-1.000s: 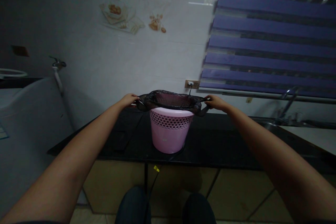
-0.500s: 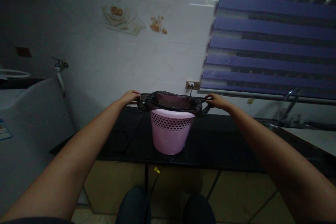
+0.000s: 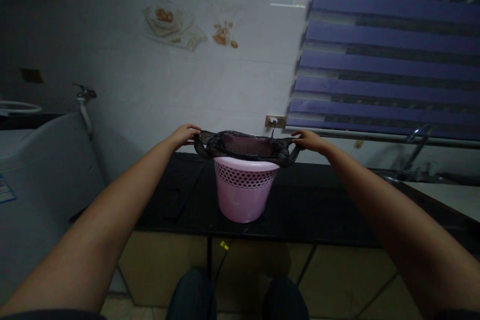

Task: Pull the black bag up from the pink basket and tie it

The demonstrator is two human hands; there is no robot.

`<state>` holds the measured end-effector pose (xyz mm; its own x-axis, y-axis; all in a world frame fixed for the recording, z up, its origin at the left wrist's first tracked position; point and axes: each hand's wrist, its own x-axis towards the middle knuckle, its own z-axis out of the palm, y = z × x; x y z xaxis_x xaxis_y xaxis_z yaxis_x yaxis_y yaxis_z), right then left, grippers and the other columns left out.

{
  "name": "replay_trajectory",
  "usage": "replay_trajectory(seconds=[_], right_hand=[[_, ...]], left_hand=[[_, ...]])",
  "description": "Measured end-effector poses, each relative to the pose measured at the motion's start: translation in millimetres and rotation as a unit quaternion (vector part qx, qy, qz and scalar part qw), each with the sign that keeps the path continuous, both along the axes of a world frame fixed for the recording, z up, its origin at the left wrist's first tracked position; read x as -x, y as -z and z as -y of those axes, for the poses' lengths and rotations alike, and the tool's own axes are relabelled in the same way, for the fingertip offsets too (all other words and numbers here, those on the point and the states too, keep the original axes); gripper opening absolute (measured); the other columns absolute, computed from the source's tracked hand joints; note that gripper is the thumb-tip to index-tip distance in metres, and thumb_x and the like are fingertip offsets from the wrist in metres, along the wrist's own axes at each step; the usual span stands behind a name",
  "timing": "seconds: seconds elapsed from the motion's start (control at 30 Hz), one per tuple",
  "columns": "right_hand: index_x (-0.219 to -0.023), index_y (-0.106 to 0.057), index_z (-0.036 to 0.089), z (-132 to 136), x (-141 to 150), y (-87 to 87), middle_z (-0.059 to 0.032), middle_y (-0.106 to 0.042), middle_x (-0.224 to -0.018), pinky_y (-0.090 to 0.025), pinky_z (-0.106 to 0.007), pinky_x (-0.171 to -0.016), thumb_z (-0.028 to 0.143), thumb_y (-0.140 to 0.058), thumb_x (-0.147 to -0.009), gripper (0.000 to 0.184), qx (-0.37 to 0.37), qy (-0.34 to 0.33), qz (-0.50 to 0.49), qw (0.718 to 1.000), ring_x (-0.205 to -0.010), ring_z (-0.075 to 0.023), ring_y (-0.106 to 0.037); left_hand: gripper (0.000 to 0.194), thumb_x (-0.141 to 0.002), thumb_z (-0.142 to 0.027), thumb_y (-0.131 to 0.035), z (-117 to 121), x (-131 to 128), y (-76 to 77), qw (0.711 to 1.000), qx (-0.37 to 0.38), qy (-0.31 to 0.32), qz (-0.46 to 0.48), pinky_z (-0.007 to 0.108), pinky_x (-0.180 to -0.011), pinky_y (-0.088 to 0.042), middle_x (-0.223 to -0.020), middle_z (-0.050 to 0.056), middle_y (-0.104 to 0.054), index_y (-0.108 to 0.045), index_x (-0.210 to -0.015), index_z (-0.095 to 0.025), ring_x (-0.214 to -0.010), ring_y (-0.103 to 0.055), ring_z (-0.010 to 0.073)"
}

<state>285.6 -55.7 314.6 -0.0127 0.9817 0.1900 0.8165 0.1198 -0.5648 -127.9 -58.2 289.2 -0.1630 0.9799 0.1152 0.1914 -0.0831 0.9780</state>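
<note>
A pink wastebasket [image 3: 243, 197] with a band of holes below its rim stands upright on the dark countertop. Its inside is lined with a thin black garbage bag [image 3: 245, 152], whose top is folded out over the rim. At the left, my left hand [image 3: 185, 135] pinches one handle loop of the bag and holds it out sideways. On the opposite side my right hand [image 3: 309, 141] is closed on the other loop, also drawn outward. The bag's bottom is hidden inside the basket.
The black countertop [image 3: 318, 200] runs along a tiled wall, above pale cabinet doors [image 3: 337, 275]. A washing machine [image 3: 48, 170] stands at the left. To the right are a sink faucet [image 3: 414, 145] and a white board [image 3: 446, 197]. A plugged wall outlet [image 3: 275, 121] sits behind the basket.
Both hands keep their hold on the bag loops and have barely moved. The view has shifted very slightly; the wastebasket stays in place.
</note>
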Motion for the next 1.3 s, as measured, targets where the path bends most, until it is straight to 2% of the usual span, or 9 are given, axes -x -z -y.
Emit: replay_trajectory(seconds=[0.23,0.5,0.77,1.1,1.3], right_hand=[[-0.114,-0.058,0.007,-6,1,-5.5,-0.0045,-0.057,-0.070,-0.040,-0.015,-0.049,0.015,-0.058,-0.086,0.029,0.019,-0.019,-0.024,0.999,-0.052,-0.0056,-0.048],[-0.115,-0.057,0.007,-7,0,-13.8,-0.0045,-0.056,-0.073,-0.039,-0.015,-0.050,0.016,-0.059,-0.086,0.030,0.018,-0.022,-0.046,0.999,-0.054,-0.0050,-0.047],[-0.113,-0.056,0.010,-9,2,-20.5,-0.0028,-0.053,-0.072,-0.038,-0.015,-0.051,0.018,-0.061,-0.085,0.029,0.022,-0.015,-0.073,0.997,-0.056,-0.0049,-0.046],[-0.102,-0.058,0.012,-7,4,-29.7,-0.0048,-0.056,-0.079,-0.038,-0.016,-0.051,0.019,-0.062,-0.084,0.019,0.001,-0.008,-0.049,0.999,-0.059,-0.0064,-0.048],[-0.100,-0.055,0.012,-6,5,-34.3,-0.0041,-0.054,-0.078,-0.037,-0.015,-0.051,0.017,-0.060,-0.086,0.016,0.009,0.001,-0.068,0.998,-0.060,-0.0054,-0.046]], left_hand=[[0.011,-0.074,-0.009,-0.060,-8,3,-1.2,1.000,-0.003,0.003,0.008,0.030,-0.073,-0.047,-0.081,0.006,-0.064,-0.063,-0.082,-0.016,-0.075,-0.061,0.0168],[0.016,-0.076,-0.009,-0.061,-18,4,-5.1,0.998,-0.017,0.032,0.046,0.028,-0.073,-0.045,-0.087,0.007,-0.066,-0.063,-0.090,-0.017,-0.077,-0.062,0.0156],[0.007,-0.075,-0.015,-0.064,-27,2,-9.8,0.998,-0.023,0.038,0.052,0.029,-0.076,-0.045,-0.087,0.008,-0.066,-0.063,-0.082,-0.016,-0.082,-0.062,0.0175],[0.008,-0.075,-0.016,-0.064,-27,-4,-20.0,0.996,-0.042,0.047,0.059,0.031,-0.076,-0.048,-0.086,0.009,-0.067,-0.063,-0.082,-0.017,-0.080,-0.064,0.0180],[0.006,-0.076,-0.016,-0.064,-30,-4,-24.3,0.996,-0.054,0.049,0.049,0.031,-0.079,-0.048,-0.088,0.009,-0.068,-0.064,-0.082,-0.017,-0.081,-0.064,0.0181]])
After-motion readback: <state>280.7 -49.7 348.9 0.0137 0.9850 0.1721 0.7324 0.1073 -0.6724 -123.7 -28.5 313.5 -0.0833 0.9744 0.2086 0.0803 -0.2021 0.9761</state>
